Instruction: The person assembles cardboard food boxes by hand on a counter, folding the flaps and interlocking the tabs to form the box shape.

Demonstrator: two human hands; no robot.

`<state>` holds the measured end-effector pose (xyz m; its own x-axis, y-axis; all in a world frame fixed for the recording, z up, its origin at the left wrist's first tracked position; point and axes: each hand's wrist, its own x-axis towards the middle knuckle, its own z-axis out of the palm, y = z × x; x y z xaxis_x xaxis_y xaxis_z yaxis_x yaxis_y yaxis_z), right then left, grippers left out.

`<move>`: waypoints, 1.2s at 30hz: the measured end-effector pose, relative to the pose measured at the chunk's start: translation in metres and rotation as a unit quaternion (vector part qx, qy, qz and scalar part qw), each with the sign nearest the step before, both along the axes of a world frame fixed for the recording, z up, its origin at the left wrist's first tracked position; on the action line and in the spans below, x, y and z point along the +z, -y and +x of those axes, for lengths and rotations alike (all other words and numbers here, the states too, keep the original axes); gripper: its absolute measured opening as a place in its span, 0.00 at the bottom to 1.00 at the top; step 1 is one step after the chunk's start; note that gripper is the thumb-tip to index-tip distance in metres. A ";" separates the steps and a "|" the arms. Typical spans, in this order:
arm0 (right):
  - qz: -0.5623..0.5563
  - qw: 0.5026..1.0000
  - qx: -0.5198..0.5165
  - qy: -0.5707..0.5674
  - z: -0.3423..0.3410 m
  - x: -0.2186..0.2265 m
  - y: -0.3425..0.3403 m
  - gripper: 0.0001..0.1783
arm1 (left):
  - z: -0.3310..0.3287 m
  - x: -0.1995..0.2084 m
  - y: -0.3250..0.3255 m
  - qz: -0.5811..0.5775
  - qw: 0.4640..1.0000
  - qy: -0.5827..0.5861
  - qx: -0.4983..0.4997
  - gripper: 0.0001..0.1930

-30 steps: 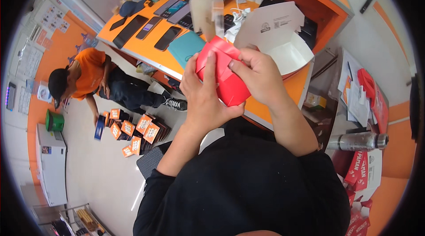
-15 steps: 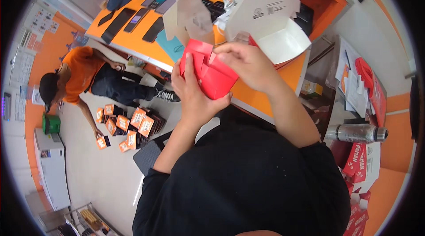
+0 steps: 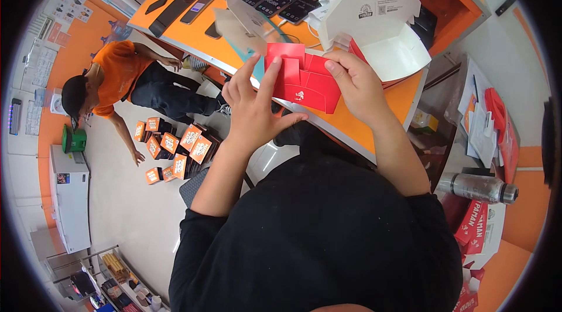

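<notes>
Out in front of me, over the table edge, is a red folding carton (image 3: 310, 86) with interlocked flaps and a small white print on its lower panel. My right hand (image 3: 362, 86) grips the carton's right side, thumb on its face and the other fingers partly hidden. At the left side, my left hand (image 3: 252, 101) has its fingers spread and the thumb stretched out below; its index fingertip lies against the left flap. Just behind the carton stands an open white box (image 3: 398, 51) with its lid up. A pale, see-through folded piece (image 3: 249, 22) is beside it.
Several phones (image 3: 196, 7) and card-like black items lie on the orange table (image 3: 351, 130). To the left, a person in an orange shirt (image 3: 114, 69) bends over stacked small boxes (image 3: 181, 148) on the floor. A steel bottle (image 3: 480, 188) and red cartons (image 3: 474, 227) are at right.
The carton has moved right and now faces up more flatly. My left fingers have loosened and spread; my right hand has shifted onto its right side. The other person's hand has left a small box.
</notes>
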<state>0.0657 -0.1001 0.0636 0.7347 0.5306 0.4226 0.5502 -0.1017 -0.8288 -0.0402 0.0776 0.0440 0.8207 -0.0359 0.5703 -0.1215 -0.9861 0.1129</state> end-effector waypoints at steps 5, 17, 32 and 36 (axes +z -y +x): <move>-0.029 0.999 -0.006 -0.026 -0.009 0.012 -0.004 0.12 | 0.006 0.004 0.027 -0.131 0.991 0.033 -0.014 0.62; -0.084 0.994 0.040 -0.056 -0.027 0.015 -0.024 0.12 | -0.006 -0.001 0.036 -0.217 0.974 -0.006 0.062 0.56; 0.095 0.993 -0.007 0.070 -0.020 0.062 -0.030 0.09 | -0.012 0.011 0.018 -0.200 0.968 0.147 0.036 0.53; 0.140 0.983 0.065 -0.100 -0.025 0.039 -0.028 0.09 | -0.010 0.034 0.014 -0.127 0.983 0.126 0.032 0.61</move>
<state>0.0406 -0.0716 0.1024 0.7520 0.5080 0.4201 0.3671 0.2066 -0.9070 -0.0498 0.0637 0.0780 0.6472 0.1824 0.7401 -0.1152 -0.9364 0.3315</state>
